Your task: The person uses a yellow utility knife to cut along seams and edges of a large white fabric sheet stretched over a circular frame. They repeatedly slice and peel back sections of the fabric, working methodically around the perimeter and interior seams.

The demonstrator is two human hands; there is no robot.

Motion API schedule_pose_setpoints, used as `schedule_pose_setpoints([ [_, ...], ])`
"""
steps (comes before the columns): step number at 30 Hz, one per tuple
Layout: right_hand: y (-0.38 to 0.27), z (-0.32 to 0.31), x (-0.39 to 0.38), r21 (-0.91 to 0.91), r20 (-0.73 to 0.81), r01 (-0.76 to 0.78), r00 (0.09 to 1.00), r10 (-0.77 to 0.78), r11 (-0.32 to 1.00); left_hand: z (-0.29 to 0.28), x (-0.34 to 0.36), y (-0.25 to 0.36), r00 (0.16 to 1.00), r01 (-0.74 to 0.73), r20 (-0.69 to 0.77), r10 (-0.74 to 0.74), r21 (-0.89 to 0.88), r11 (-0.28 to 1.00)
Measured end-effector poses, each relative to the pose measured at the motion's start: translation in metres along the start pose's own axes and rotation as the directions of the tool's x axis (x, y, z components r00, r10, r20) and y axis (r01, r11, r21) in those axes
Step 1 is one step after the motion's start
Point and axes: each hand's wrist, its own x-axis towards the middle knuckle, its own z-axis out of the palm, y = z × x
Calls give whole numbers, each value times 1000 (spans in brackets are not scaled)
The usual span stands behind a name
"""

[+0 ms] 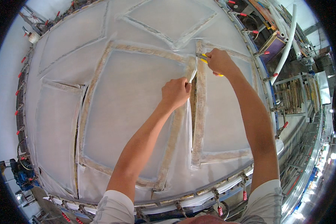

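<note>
White strip (pixel 193 76) between large frame (pixel 90 93) and narrower frame (pixel 200 115), pinched in left hand (pixel 176 92); right hand (pixel 219 62) grips yellow-handled tool (pixel 204 58), apparently cutter. Advisable: strip taut, cut close along frame edge, left hand clear.

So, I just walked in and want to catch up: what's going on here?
A person's left hand pinches a narrow white strip beside a long slit in a large pale sheet. The right hand grips a yellow-and-grey tool near the slit's upper end; its exact kind is unclear. Brownish straight-edged outlines mark the sheet, and red-handled clamps line its edges.
</note>
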Motion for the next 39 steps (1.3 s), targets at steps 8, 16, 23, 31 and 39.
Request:
schedule_pose_setpoints([
  [8,-13,-19,2,-95,146,-28,988,41,995,-1,7,-6,998,16,59,-11,-91,996],
  [16,-22,13,-30,-71,-33,-67,997,64,995,-1,0,-6,997,71,18,-69,-140,988],
  [23,-4,-3,-30,-44,108,3,994,2,999,3,3,-10,996,58,73,-54,-63,996],
  [31,-24,33,-78,-90,-65,30,997,-36,995,2,5,-11,996,71,51,-67,-82,994],
  [39,-20,16,-115,-125,45,81,996,-76,989,7,6,-4,992,97,92,-89,-89,991],
])
